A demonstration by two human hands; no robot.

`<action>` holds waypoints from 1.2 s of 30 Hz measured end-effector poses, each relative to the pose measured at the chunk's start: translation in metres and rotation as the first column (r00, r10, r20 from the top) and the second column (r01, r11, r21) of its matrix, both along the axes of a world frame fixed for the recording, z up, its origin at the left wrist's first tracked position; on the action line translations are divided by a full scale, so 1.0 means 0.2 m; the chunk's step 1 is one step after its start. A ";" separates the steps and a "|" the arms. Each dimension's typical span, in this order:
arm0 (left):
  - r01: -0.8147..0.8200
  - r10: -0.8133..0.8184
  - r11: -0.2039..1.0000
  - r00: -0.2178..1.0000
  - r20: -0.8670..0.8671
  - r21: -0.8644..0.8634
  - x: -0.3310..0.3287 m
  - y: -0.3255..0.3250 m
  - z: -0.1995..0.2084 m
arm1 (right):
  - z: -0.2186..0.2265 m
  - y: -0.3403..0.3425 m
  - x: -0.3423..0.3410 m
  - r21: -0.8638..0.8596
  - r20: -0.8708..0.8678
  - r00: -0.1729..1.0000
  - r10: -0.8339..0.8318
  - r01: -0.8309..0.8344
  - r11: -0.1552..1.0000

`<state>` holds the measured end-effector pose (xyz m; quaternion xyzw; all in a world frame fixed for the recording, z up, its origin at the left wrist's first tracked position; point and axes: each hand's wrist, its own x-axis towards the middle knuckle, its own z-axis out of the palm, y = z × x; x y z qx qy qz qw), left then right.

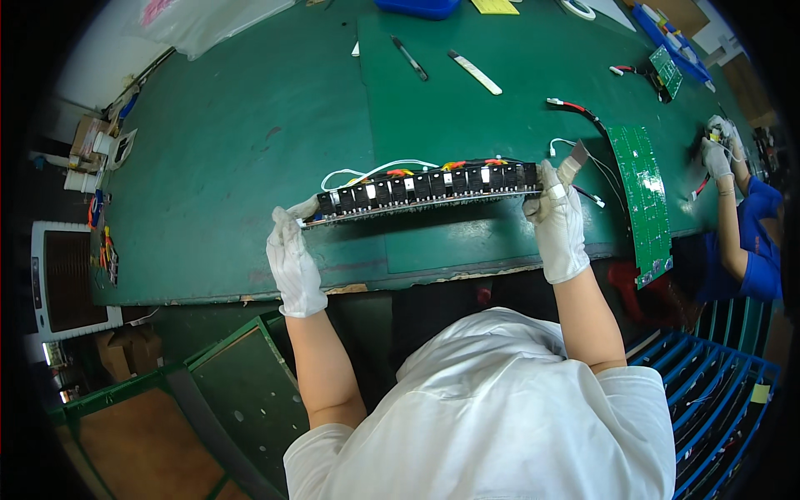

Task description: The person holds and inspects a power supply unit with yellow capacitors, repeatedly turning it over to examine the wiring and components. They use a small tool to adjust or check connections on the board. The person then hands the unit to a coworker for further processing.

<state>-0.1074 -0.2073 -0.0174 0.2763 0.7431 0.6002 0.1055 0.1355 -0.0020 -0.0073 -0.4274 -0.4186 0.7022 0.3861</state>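
A long circuit board (433, 187) hangs edge-on over the near part of the green table, a row of black blocky parts along its upper face. White, red and yellow wires lie along its top. My left hand (296, 265), in a white glove, is closed on the board's left end. At the opposite end my gloved right hand (557, 223) grips the board, with one grey-brown fingertip or flat piece sticking up beside it. Just right of that hand lies a green circuit board (640, 196) with red, black and white leads.
The green table (250, 150) carries a pen (408, 57), a white-handled cutter (475, 72) and a blue tray (418, 7) farther back. A smaller board (665, 73) lies far right. Beside me a co-worker's gloved hands (721, 150) handle wires. A blue rack (708, 392) stands lower right.
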 end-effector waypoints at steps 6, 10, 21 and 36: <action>-0.091 0.092 0.996 0.996 0.018 -0.012 0.01 0.00 -0.04 | -0.01 0.02 0.03 -0.007 0.039 0.998 0.055 -0.055 0.998; -0.138 0.138 0.990 0.990 -0.027 -0.021 0.02 0.02 -0.03 | -0.02 0.02 0.03 -0.005 0.025 0.998 0.052 -0.052 0.999; -0.122 0.121 0.987 0.993 0.013 0.102 0.04 0.01 -0.06 | -0.04 0.00 0.03 0.051 0.037 0.999 0.030 -0.032 0.998; -0.339 0.340 0.940 0.940 0.026 -0.046 0.18 -0.14 -0.12 | -0.08 -0.16 0.15 0.352 0.291 0.957 -0.016 -0.091 0.932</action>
